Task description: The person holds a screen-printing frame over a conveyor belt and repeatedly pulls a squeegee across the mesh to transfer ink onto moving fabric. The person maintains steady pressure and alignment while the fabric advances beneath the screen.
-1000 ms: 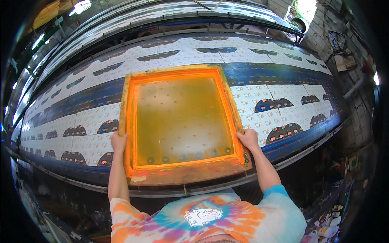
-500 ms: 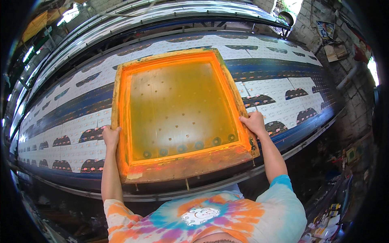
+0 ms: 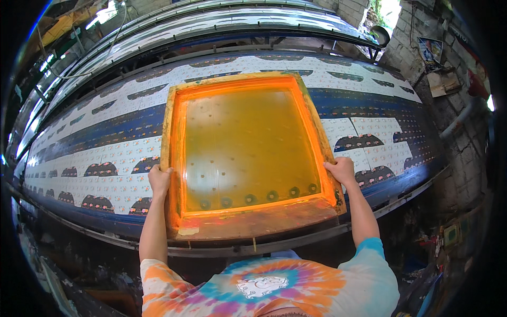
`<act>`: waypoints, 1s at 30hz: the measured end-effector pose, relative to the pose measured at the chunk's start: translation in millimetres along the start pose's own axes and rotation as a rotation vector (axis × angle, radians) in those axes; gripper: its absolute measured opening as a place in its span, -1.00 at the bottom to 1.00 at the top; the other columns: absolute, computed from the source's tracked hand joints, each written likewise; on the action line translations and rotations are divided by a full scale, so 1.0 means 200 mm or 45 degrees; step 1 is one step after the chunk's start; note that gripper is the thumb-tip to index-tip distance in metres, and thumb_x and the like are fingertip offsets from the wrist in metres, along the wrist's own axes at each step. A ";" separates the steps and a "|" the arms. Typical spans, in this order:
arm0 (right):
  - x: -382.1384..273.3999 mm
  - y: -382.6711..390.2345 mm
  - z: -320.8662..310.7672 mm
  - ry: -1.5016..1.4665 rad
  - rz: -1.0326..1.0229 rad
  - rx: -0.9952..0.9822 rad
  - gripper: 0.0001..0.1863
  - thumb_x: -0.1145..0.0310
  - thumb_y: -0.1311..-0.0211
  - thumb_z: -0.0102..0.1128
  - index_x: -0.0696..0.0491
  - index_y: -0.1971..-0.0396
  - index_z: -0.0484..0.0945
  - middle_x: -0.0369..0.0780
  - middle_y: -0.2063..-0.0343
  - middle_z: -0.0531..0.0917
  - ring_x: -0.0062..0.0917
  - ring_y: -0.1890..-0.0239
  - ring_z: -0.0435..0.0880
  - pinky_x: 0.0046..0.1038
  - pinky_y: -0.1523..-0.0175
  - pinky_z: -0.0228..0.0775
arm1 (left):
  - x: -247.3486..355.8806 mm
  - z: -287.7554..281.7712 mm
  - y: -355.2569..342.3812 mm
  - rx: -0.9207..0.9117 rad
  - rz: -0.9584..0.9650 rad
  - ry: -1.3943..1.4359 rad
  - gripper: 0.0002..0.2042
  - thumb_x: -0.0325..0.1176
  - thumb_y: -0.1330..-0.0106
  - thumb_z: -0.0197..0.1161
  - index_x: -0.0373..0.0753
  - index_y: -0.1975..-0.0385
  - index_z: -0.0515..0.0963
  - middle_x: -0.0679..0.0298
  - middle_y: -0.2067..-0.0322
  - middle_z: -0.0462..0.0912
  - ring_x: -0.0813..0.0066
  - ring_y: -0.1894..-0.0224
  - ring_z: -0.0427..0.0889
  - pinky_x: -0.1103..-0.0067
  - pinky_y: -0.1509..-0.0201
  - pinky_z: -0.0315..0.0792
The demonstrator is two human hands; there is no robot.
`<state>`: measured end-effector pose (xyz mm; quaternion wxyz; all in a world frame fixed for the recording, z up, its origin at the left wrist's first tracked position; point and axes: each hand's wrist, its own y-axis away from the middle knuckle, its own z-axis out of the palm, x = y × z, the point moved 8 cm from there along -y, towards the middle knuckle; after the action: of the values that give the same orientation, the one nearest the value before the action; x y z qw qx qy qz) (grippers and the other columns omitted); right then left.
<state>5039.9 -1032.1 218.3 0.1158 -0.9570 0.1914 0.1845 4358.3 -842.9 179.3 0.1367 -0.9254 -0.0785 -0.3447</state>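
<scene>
A large screen printing frame (image 3: 253, 226) fills the middle of the view, its wooden border stained orange around a yellow-green mesh (image 3: 248, 137). Small dark spots and a row of ring marks show on the mesh. My left hand (image 3: 159, 180) is closed around the frame's left side, thumb on top. On the opposite side my right hand (image 3: 342, 172) grips the edge, also thumb up. Beneath the frame lie white printed fabric pieces (image 3: 113, 186) with small flower patterns and dark curved gaps between them. Whether the frame touches them is hidden.
The long dark blue printing table (image 3: 338, 110) stretches left and right, with a metal rail (image 3: 391, 202) along its near edge. More long tables (image 3: 248, 24) stand behind. A block wall (image 3: 406, 53) rises at the right, and a round dark pan-like object (image 3: 379, 35) hangs near it.
The frame has shifted to the right in the view and slightly down, with both hands still holding its sides. The table's surroundings have also shifted a little in the view.
</scene>
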 end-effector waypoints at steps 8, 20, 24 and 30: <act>0.33 0.00 -0.23 -0.054 0.032 -0.008 -0.47 -0.06 0.00 0.44 0.24 0.56 0.73 0.05 0.66 0.65 -0.16 0.54 0.72 -0.18 0.34 0.53 | 0.29 0.23 0.15 -0.022 0.013 -0.019 -0.63 -0.26 -0.07 0.49 -0.48 0.27 0.70 -0.12 0.37 0.78 0.04 0.31 0.79 0.29 0.13 0.61; 1.07 -0.21 -0.32 -0.084 0.005 0.046 -0.45 -0.04 0.01 0.49 0.26 0.61 0.67 0.00 0.73 0.58 -0.22 0.66 0.60 -0.18 0.45 0.40 | 0.77 0.70 0.49 -0.021 -0.041 -0.018 -0.63 -0.26 -0.08 0.47 -0.49 0.28 0.68 -0.16 0.36 0.75 -0.06 0.27 0.77 0.25 0.09 0.60; 1.43 -0.27 -0.29 -0.087 0.062 -0.008 -0.47 -0.05 -0.02 0.49 0.24 0.56 0.71 0.02 0.65 0.65 -0.17 0.56 0.68 -0.15 0.37 0.47 | 0.97 0.87 0.68 -0.029 -0.069 0.031 -0.64 -0.28 -0.09 0.48 -0.48 0.26 0.68 -0.15 0.34 0.75 -0.06 0.24 0.76 0.24 0.08 0.58; 1.75 -0.24 -0.33 -0.118 0.102 -0.098 -0.50 -0.03 -0.03 0.48 0.22 0.54 0.73 0.03 0.62 0.68 -0.14 0.50 0.72 -0.16 0.32 0.53 | 1.12 1.03 0.86 0.076 0.019 0.057 -0.66 -0.29 -0.10 0.47 -0.47 0.26 0.67 -0.11 0.35 0.74 -0.03 0.26 0.75 0.25 0.09 0.57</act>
<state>5379.3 -1121.3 145.9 0.0802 -0.9428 0.2168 0.2404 4695.5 -932.3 143.9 0.1686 -0.9136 -0.0788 -0.3616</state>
